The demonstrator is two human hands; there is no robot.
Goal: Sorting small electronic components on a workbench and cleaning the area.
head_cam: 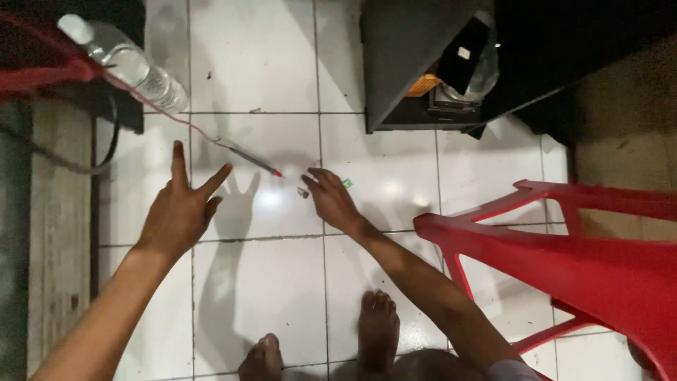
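Looking down at a white tiled floor (268,63) with two bare feet (377,328) at the bottom edge. Left hand (180,212) held out above the tiles, fingers (178,161) spread wide and loose, gripping nothing, its dark shadow lying on the tile just to its right. Right hand (333,200) stretched down to the floor, fingers (316,176) slightly curled and relaxed, closed on nothing, tips next to a tiny dark bit (303,192) on the tile. Small green scrap (347,183) peeking out just beside that hand.

Thin probe (254,161) lying between the two hands, a little above them, nearer to the right hand. Long and skinny, slanted across the tile: back end up and to the left, red tip down and to the right, pointing toward the right hand's fingertips but not touching them. Red wire (166,109) running from the probe's back end up to the top left corner.

Clear plastic bottle (130,67) with a white cap, tilted, in the top left. Dark box (416,63) at the top, open side showing an orange piece and clear plastic inside. Red plastic chair (585,261) tipped over at the right, close beside the right arm.
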